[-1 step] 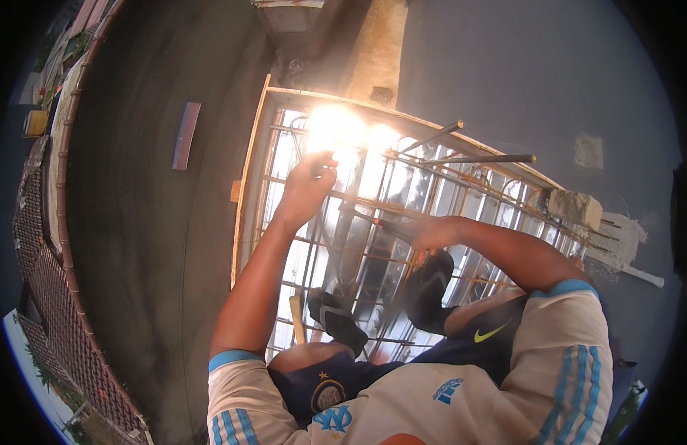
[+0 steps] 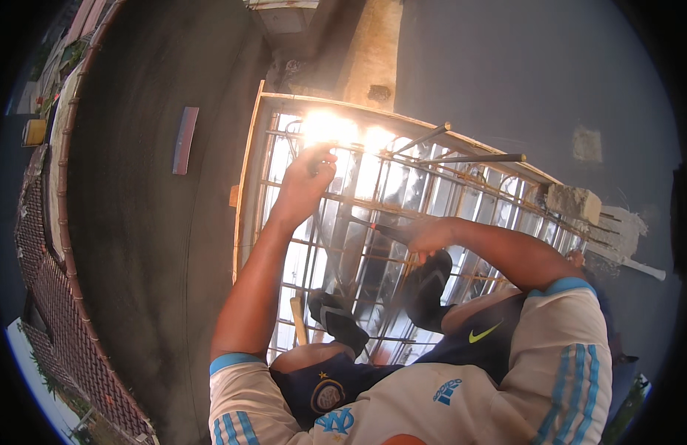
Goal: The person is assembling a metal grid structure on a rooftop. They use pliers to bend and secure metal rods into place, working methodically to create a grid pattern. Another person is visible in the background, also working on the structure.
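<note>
My left hand (image 2: 306, 178) is closed, with thumb and fingers drawn together at the far left of a rebar grid (image 2: 371, 202). Strong glare there hides what the fingers hold, if anything. In my right hand (image 2: 434, 237) is a dark-handled hand tool (image 2: 390, 231), its slim end with a small orange-red mark pointing left over the bars. The tool's exact kind is unclear. Under the grid lies shiny ribbed metal sheeting (image 2: 284, 337). My dark shoes (image 2: 336, 320) rest on the grid, nearer than both hands.
A wooden form edge (image 2: 245, 193) borders the grid. Two thick bars (image 2: 473, 158) jut out at its far side. A wooden handle (image 2: 299, 320) stands beside my left shoe. A concrete block (image 2: 573, 202) sits at right; a flat bar (image 2: 185, 141) lies on the grey surface at left.
The view has shifted slightly. My left hand has turned a little at the same spot by the glare; my right hand still holds the tool in nearly the same place.
</note>
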### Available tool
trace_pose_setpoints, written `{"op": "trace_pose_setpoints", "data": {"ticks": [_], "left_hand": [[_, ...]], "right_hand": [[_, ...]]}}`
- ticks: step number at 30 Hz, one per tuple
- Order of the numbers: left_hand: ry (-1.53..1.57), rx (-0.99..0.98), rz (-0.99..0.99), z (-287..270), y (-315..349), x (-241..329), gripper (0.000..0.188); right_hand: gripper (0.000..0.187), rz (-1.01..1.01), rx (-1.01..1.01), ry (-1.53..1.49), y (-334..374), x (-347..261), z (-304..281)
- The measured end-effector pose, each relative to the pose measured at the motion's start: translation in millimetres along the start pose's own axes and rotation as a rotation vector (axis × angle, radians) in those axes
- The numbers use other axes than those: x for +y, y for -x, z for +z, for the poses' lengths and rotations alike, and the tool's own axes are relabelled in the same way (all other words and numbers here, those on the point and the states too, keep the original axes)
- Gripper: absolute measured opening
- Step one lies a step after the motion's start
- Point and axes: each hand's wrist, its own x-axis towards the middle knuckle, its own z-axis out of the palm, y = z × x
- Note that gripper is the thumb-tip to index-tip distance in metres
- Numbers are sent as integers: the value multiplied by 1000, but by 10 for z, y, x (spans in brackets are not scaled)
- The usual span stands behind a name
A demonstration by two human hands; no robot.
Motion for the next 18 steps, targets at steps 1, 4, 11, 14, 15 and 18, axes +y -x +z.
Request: {"op": "trace_pose_setpoints", "data": {"ticks": [1,4,11,14,15,18], "left_hand": [[21,-34,1,82,-85,276,39],[23,-101,25,352,-213,987,45],[-343,-226,-113,998,-262,1653,53],[-523,-89,-29,1039,-99,1580,56],[-513,-61,-137,1040,5,1509,58],[-480,-153,-415,1093,437,1523,58]], "right_hand": [[66,84,20,5,70,14,47],[61,-97,106,150,119,246,221],[50,46,344,117,1211,676,662],[46,128,399,31,1697,930,837],[45,148,448,24,1826,1034,955],[43,217,586,-239,2494,1125,1311]]}}
